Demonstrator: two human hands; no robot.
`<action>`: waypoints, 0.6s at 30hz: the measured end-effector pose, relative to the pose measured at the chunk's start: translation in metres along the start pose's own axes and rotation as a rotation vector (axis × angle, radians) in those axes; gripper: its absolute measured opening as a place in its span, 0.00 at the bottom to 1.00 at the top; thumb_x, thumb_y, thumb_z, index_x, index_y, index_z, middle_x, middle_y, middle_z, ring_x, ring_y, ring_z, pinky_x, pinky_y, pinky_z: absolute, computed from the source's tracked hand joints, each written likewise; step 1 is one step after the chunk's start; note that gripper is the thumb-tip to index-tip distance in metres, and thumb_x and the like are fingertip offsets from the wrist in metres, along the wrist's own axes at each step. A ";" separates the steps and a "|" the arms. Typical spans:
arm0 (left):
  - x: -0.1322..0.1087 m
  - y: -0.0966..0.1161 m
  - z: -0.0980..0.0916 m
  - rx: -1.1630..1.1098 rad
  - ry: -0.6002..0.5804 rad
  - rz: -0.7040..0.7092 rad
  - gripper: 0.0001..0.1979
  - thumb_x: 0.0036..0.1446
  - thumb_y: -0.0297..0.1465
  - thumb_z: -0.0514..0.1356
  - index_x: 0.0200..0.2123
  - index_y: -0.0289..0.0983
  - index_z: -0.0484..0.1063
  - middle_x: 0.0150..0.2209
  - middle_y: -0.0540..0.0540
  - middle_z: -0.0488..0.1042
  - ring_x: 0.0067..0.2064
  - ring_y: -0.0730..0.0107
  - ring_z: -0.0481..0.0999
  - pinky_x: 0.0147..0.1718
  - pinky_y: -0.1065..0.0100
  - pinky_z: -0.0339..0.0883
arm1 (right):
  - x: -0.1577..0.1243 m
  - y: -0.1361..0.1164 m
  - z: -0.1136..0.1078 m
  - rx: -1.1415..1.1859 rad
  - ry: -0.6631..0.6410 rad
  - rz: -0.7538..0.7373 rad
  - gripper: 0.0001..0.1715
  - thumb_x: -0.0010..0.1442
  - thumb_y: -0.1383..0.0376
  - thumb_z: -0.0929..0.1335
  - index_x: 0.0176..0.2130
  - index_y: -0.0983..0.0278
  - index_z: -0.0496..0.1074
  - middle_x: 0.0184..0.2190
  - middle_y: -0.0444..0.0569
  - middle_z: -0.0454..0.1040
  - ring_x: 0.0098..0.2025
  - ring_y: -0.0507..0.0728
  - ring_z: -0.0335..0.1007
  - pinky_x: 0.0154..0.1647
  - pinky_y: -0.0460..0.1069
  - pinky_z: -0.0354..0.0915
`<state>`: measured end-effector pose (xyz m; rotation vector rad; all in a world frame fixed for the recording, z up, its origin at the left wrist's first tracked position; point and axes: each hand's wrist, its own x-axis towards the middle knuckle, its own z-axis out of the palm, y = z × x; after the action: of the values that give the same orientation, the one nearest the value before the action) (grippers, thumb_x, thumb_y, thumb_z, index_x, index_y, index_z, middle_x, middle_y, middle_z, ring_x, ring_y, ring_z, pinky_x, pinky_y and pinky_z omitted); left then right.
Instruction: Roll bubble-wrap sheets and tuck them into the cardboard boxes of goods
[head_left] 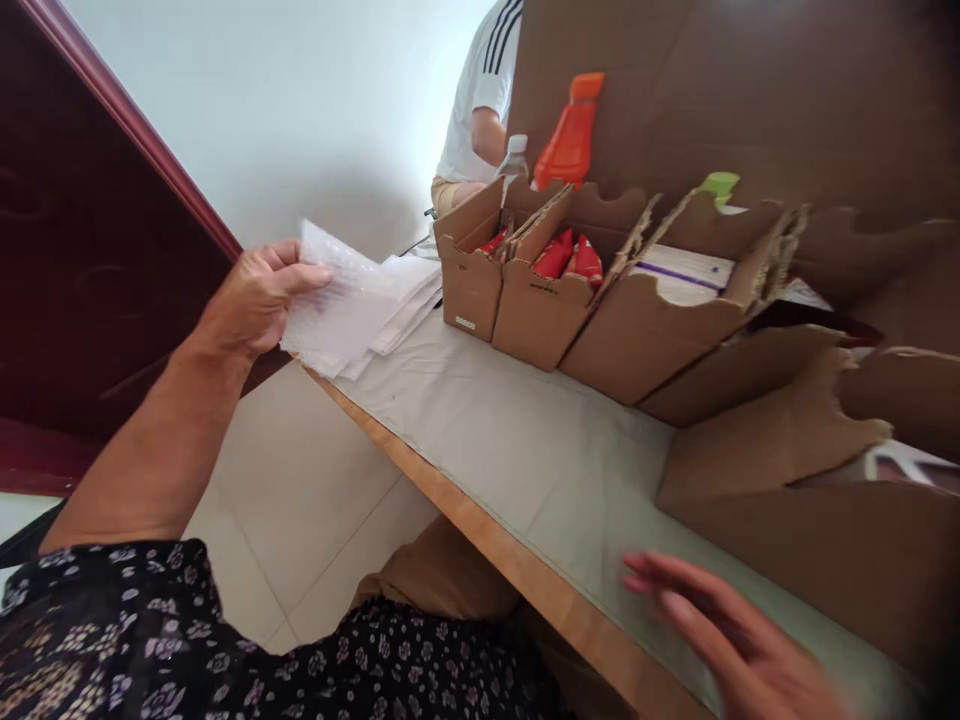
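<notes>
My left hand (259, 295) pinches a white bubble-wrap bag (341, 295) between thumb and fingers at the table's left end. Under and behind that bag lies a stack of white sheets or bags (409, 310) on the tabletop. Low on the right, my right hand (739, 640) hovers over the table's front part, slightly blurred, its fingers stretched out with nothing in them. The closest thing to it is a brown cardboard box (810, 530).
Cardboard bins (540, 315) line the table (510, 450), holding red packets (555, 255) and a white pack with a purple stripe (686, 268). Behind them stand an orange bottle (570, 130) and a clear bottle (514, 160). A person in a white sleeve (499, 60) sits beyond.
</notes>
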<state>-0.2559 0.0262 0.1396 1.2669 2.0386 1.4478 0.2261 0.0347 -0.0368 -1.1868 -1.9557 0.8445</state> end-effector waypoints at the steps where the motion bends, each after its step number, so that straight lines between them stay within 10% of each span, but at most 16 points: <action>1: -0.016 0.012 0.006 -0.137 -0.063 0.054 0.07 0.55 0.33 0.64 0.38 0.40 0.77 0.35 0.52 0.79 0.47 0.57 0.80 0.46 0.54 0.75 | 0.005 -0.009 0.013 0.208 -0.118 0.083 0.16 0.66 0.46 0.68 0.49 0.44 0.81 0.43 0.53 0.84 0.39 0.67 0.84 0.32 0.58 0.81; 7: -0.086 -0.002 0.096 -0.322 -0.499 -0.242 0.18 0.39 0.41 0.72 0.33 0.38 0.75 0.31 0.48 0.77 0.36 0.62 0.78 0.35 0.62 0.71 | 0.050 -0.053 0.047 0.942 -0.406 0.171 0.48 0.60 0.32 0.65 0.65 0.59 0.66 0.65 0.65 0.72 0.64 0.70 0.73 0.54 0.63 0.77; 12: -0.116 -0.052 0.176 -0.310 -0.796 -0.516 0.21 0.39 0.42 0.74 0.30 0.36 0.71 0.27 0.49 0.75 0.26 0.71 0.72 0.27 0.70 0.65 | 0.075 -0.028 0.046 0.752 -0.187 0.327 0.41 0.58 0.39 0.70 0.60 0.60 0.67 0.52 0.61 0.80 0.50 0.64 0.80 0.42 0.56 0.77; 18: -0.127 -0.058 0.192 -0.330 -0.927 -0.560 0.31 0.40 0.39 0.75 0.48 0.34 0.74 0.33 0.47 0.79 0.30 0.66 0.78 0.30 0.67 0.70 | 0.101 -0.003 0.069 0.453 -0.102 0.308 0.35 0.55 0.54 0.72 0.59 0.62 0.69 0.38 0.51 0.80 0.35 0.58 0.75 0.33 0.53 0.73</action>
<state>-0.0801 0.0297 -0.0204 0.8664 1.2880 0.6815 0.1329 0.1139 -0.0500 -1.1945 -1.5548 1.4438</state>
